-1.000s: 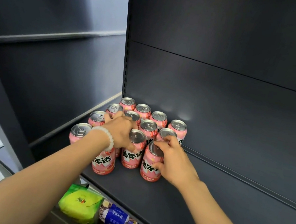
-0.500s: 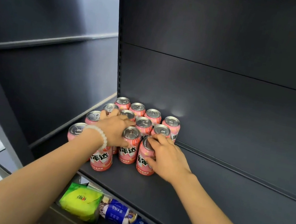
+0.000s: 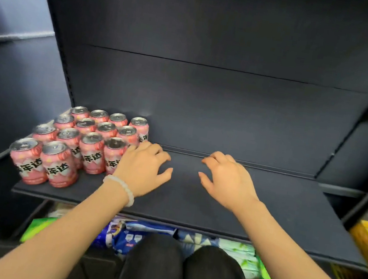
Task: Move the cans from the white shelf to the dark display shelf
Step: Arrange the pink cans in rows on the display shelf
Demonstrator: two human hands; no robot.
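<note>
Above the dark grey metal display shelf (image 3: 192, 203), both hands are held empty.
Left hand (image 3: 143, 171) and right hand (image 3: 229, 182) are spread, fingers loosely curled; pink aluminium drink cans (image 3: 81, 144) are grouped upright just beside the left hand.

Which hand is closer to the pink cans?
The left hand. It sits right beside the pink cans, at the group's right edge. The right hand is farther right, over bare dark shelf, clearly apart from them.

The pink cans (image 3: 64, 144) carry black Chinese characters reading 美年达 on their sides.
</note>
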